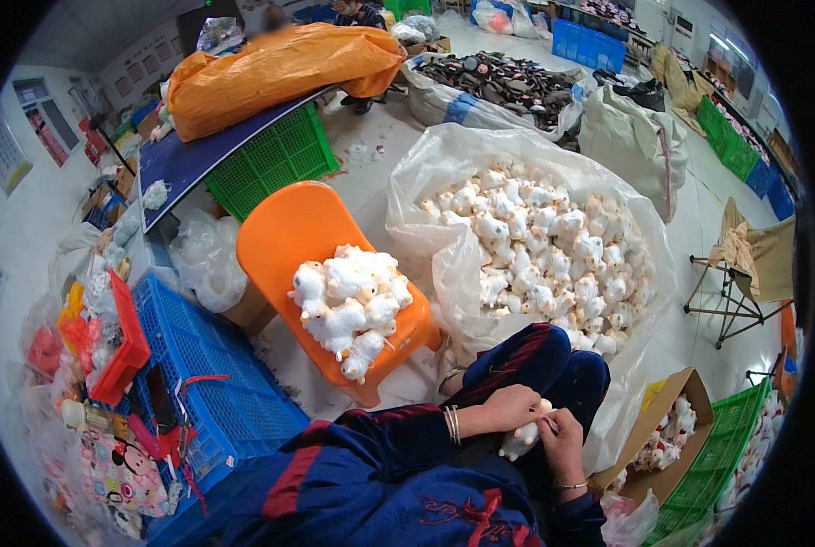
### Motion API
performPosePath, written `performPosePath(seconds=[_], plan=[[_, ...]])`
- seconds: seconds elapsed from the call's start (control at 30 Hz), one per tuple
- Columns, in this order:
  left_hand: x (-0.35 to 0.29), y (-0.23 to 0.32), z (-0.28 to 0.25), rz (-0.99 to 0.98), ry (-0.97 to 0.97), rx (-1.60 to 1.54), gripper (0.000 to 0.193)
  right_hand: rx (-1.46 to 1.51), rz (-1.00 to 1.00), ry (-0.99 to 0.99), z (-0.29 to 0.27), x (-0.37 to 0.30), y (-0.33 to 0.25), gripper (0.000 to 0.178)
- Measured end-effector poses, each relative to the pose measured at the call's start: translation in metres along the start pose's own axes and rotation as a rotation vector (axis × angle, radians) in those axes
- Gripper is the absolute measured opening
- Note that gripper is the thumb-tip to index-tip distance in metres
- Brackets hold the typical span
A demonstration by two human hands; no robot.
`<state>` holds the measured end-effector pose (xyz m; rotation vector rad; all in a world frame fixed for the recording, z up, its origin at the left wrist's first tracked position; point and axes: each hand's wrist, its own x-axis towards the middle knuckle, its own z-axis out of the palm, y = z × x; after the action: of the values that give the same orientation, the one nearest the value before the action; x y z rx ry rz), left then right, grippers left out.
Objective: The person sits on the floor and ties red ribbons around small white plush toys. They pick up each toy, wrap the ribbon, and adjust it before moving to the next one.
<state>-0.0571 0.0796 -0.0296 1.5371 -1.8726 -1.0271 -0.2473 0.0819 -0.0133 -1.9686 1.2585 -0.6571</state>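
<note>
Head view: white plush toy [520,441] mostly hidden between left hand [511,405] and right hand [562,436].

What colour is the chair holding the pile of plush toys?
Orange chair, seen in the head view.

Both forearms, in dark blue sleeves, come together low over the lap. The left hand [509,406] curls closed with bangles at its wrist, touching the right hand [562,436], whose fingers are pinched shut.

My view is bright and evenly lit, shadows soft; the fisheye bends edges, and far corners blur.
</note>
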Motion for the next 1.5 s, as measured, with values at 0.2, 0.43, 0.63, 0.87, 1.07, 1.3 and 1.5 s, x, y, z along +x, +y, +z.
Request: performPosePath(seconds=[0.2, 0.43, 0.63, 0.87, 1.07, 1.3, 1.5], plan=[[-0.005, -0.006, 0.005, 0.142, -0.024, -0.302, 0.032, 0.311, 0.11, 0.006, -0.012, -0.005, -0.005, 0.012], [-0.021, -0.012, 0.019, -0.018, -0.038, -0.467, 0.033, 0.447, 0.123, -0.109, -0.006, -0.018, -0.003, 0.013], [-0.012, -0.009, -0.003, 0.015, -0.193, -0.263, 0.026, 0.373, -0.022, -0.086, -0.006, -0.014, -0.004, 0.014], [0.011, -0.004, -0.029, -0.053, -0.423, -0.323, 0.029, 0.504, 0.155, -0.227, -0.008, -0.008, 0.0, 0.024], [0.027, 0.003, -0.041, -0.172, -0.512, -0.539, 0.021, 0.698, 0.233, -0.315, -0.001, -0.005, 0.008, 0.019], [0.049, 0.009, -0.043, -0.194, -0.541, -0.607, 0.018, 0.815, 0.329, -0.353, -0.002, 0.003, -0.002, 0.014], [0.02, 0.0, -0.027, -0.182, -0.146, -0.525, 0.015, 0.759, 0.351, -0.245, 0.0, -0.009, 0.015, 0.015]])
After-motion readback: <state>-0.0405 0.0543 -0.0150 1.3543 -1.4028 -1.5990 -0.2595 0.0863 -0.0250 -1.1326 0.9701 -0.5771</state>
